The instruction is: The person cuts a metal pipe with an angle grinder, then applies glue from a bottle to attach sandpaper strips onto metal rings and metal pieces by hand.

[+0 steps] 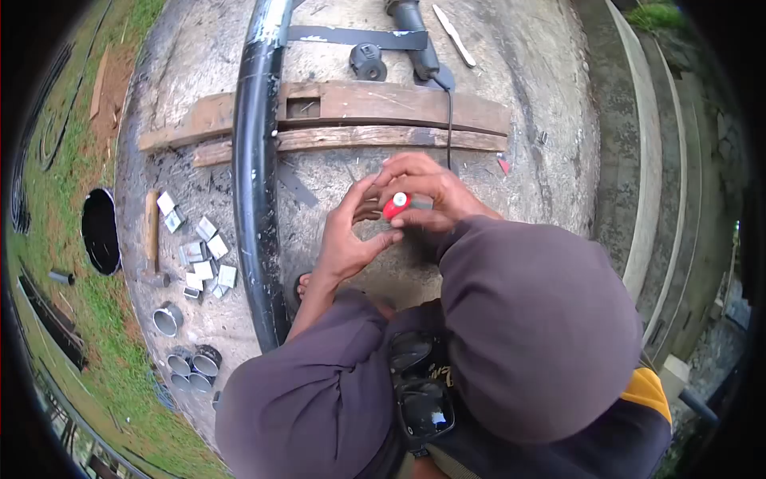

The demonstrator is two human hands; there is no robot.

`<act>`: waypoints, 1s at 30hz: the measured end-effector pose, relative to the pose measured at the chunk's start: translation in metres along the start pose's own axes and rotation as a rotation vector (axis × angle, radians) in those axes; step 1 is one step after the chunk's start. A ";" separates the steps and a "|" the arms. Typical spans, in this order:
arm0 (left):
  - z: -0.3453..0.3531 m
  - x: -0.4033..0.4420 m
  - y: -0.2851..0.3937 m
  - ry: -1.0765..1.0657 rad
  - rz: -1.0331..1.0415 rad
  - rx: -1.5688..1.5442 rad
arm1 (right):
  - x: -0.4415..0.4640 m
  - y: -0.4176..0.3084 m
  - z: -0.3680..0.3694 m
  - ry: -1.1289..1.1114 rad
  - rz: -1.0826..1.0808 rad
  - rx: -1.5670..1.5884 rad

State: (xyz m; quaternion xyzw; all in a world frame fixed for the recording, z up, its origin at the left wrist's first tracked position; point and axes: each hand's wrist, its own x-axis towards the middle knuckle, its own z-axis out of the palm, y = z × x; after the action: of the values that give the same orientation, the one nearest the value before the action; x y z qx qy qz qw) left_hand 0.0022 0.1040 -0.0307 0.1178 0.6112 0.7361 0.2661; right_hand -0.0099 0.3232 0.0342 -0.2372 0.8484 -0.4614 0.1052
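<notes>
In the middle of the head view, my right hand (439,194) is closed around a small red object (394,207) with a round whitish end facing up. Its exact kind is unclear, since my fingers cover most of it. My left hand (349,231) curves beside it in a C shape, thumb and fingers apart. The left fingertips come close to the red object and to my right fingers; whether they touch is hard to see. Left of my hands, a long black pipe (257,168) lies across wooden beams (391,104).
An angle grinder (412,40) with a cord and a black round part (368,61) lie beyond the beams, near a pale flat strip (454,36). A hammer (151,231), several metal pieces (217,247) and short pipe rings (167,320) lie left of the pipe.
</notes>
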 end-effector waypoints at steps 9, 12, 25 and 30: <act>0.014 -0.025 -0.029 0.163 -0.234 -0.023 | -0.033 0.067 0.055 -0.134 0.103 0.214; -0.006 -0.044 -0.062 0.224 -0.304 0.129 | -0.035 0.077 0.066 -0.181 0.121 0.265; -0.026 -0.098 -0.044 0.448 -0.657 0.511 | -0.164 0.126 0.006 0.400 0.536 -0.301; -0.007 -0.075 -0.024 0.490 -0.548 0.526 | -0.175 0.127 0.017 0.301 0.405 -0.409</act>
State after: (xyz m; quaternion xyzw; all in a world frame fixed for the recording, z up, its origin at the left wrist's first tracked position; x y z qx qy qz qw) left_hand 0.0664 0.0604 -0.0437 -0.1624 0.8310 0.4644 0.2595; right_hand 0.1091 0.4567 -0.0884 -0.0088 0.9595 -0.2809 0.0182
